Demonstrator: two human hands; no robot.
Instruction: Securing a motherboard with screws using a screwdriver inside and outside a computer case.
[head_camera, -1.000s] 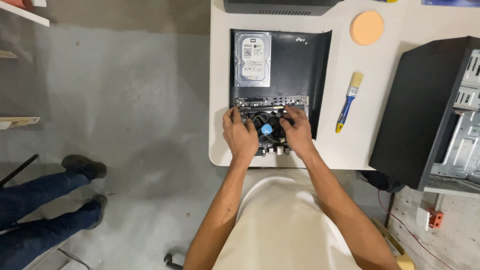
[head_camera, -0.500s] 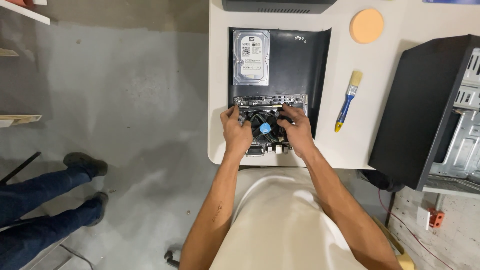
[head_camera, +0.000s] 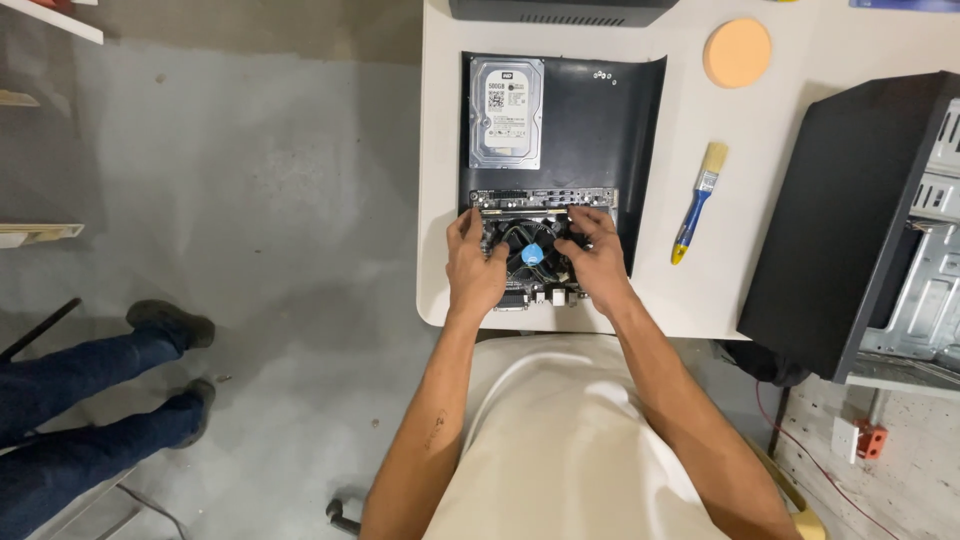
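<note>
Motherboard out of case, on black panel; left hand and right hand clamped on fan, fan unremoved

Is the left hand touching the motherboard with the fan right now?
Touching. The head view shows the left hand lying on the left edge of the motherboard, its fingers overlapping the board beside the fan, with no gap visible.

Shiny metal hard drive on a matt black panel.
</note>
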